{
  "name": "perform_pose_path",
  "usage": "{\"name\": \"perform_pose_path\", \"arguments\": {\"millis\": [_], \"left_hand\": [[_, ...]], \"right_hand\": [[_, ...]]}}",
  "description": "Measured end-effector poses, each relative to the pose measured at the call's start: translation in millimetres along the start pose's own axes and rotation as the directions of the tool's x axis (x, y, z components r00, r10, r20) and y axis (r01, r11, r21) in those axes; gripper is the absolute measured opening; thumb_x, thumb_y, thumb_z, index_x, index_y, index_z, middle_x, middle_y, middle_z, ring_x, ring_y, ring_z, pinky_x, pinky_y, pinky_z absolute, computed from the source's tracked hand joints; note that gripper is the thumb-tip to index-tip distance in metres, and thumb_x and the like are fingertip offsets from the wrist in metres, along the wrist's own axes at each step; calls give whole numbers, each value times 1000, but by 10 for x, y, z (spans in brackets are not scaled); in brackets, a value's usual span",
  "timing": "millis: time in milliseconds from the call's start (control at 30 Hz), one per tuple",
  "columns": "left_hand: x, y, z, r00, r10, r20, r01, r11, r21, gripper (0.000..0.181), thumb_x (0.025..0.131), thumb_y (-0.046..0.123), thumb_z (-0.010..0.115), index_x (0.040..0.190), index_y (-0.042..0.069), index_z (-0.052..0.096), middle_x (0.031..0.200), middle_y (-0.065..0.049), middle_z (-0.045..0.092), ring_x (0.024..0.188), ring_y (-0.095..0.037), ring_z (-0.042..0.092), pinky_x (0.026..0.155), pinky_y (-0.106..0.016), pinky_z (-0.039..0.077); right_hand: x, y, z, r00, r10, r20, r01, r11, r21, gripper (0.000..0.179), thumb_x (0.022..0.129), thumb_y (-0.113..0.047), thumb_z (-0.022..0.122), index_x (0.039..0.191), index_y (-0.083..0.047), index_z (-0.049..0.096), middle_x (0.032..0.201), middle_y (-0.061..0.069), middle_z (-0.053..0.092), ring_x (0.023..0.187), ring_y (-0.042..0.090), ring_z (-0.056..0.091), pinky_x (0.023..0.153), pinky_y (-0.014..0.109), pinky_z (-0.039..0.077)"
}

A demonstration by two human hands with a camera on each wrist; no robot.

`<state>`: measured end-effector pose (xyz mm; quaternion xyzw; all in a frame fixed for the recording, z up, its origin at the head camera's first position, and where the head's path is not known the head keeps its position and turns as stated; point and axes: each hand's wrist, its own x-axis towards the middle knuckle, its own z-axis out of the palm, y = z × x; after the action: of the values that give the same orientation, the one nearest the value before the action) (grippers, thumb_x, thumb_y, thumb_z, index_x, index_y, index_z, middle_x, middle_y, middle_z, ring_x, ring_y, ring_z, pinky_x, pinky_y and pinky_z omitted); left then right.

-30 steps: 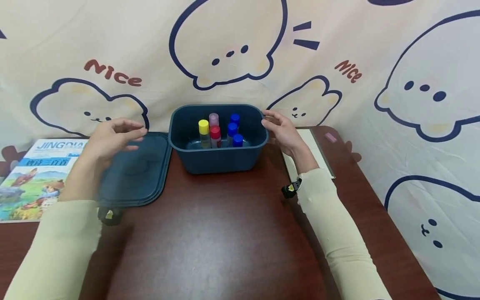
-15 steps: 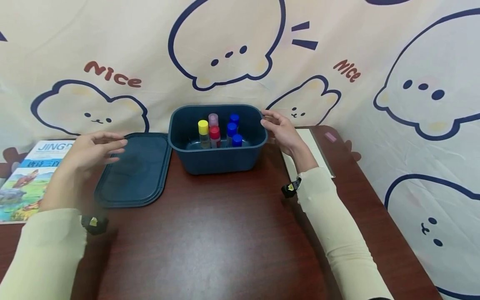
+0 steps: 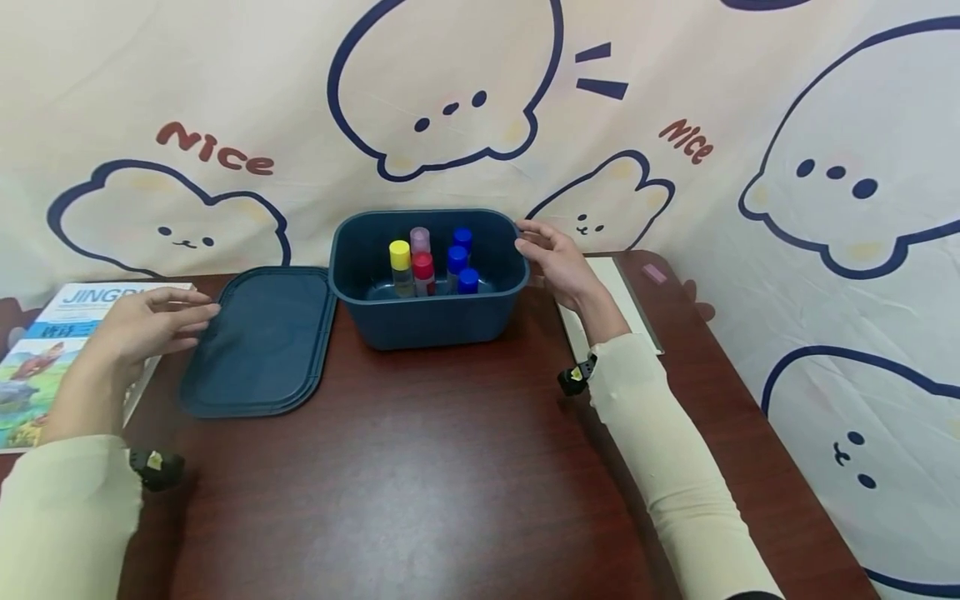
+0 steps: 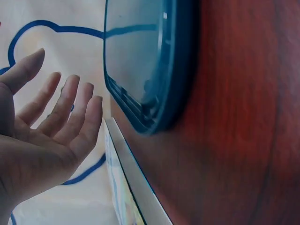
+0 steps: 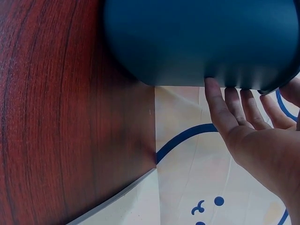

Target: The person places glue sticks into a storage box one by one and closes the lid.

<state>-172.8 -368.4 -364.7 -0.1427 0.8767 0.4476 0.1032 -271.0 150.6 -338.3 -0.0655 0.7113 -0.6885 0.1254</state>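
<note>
A dark blue plastic bin (image 3: 429,323) stands on the table in the head view, holding several upright small bottles, among them one with a yellow cap (image 3: 400,255), one with a red cap (image 3: 423,266) and some with blue caps (image 3: 468,281). My right hand (image 3: 561,265) rests its fairly straight fingertips (image 5: 212,89) against the bin's right outer side. To the left lies a flat dark blue lid (image 3: 262,342). My left hand (image 3: 146,327), fingers loosely extended and holding nothing, hovers between the lid's left edge and a picture book (image 3: 43,367), partly hiding the book.
A white flat item (image 3: 600,287) lies behind my right wrist, near a small pink piece (image 3: 654,273). A cartoon-print cloth (image 3: 420,50) hangs right behind the brown table (image 3: 390,483), whose right edge runs diagonally.
My left hand has moved left and slightly down, away from above the lid, uncovering it. The right hand stays at the bin. The view has shifted slightly.
</note>
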Motion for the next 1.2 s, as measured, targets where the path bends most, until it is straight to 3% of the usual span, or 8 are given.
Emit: {"name": "perform_pose_path", "arguments": {"millis": [167,267,367,433,767,967,1067,1200], "left_hand": [[26,-126,-29,999,-34,-13,35,999,33,82,95,58,62,146,-4,42,145,-30,42,85,-2,61,73,-26,59],[52,-180,-37,999,-41,-4,41,998,48,82,95,57,61,146,-5,41,144,-32,43,103,-23,63,76,-31,60],[79,-218,-34,999,-35,5,35,998,50,82,97,54,61,146,-7,39,143,-35,41,121,-45,53,83,-40,59],[95,-237,-23,999,-32,13,32,999,45,82,97,54,61,146,-8,39,143,-36,40,126,-50,46,85,-42,59],[147,-250,19,999,-25,26,24,999,38,82,97,50,63,147,-10,36,145,-37,37,128,-50,43,80,-34,60],[160,-280,45,999,-39,25,38,998,49,76,98,41,66,147,-8,36,147,-38,36,129,-53,44,91,-47,56],[179,-293,62,1000,-18,17,16,996,83,70,97,30,69,145,-10,38,138,-36,44,120,-49,52,88,-47,57],[207,-308,72,1000,14,-1,-13,992,128,63,94,16,70,142,-13,41,122,-31,53,99,-33,64,80,-46,60]], "right_hand": [[7,2,7,1000,-2,1,2,1000,0,47,107,-17,53,152,-12,43,146,12,49,124,37,58,101,52,49],[9,1,10,1000,0,2,0,1000,-1,47,107,-18,53,152,-12,43,147,12,49,124,37,58,101,52,49],[8,1,6,1000,4,-2,-4,1000,-1,47,107,-18,53,153,-12,43,147,11,49,125,38,58,101,52,49],[8,1,1,1000,6,-4,-6,1000,-1,47,107,-18,53,153,-13,43,148,11,48,125,38,57,101,52,49],[0,-4,-10,1000,8,-4,-8,1000,-16,48,107,-19,54,153,-13,43,149,11,48,125,37,57,101,50,50],[10,3,-8,1000,6,3,-5,1000,-20,47,107,-19,54,153,-13,43,149,10,48,125,36,58,101,50,50],[11,5,-14,1000,6,5,-6,1000,-17,47,107,-19,54,153,-13,43,149,11,48,126,37,57,102,50,49],[4,0,-12,1000,2,5,-2,1000,-17,47,107,-19,53,153,-12,43,149,11,48,126,38,57,102,50,49]]}}
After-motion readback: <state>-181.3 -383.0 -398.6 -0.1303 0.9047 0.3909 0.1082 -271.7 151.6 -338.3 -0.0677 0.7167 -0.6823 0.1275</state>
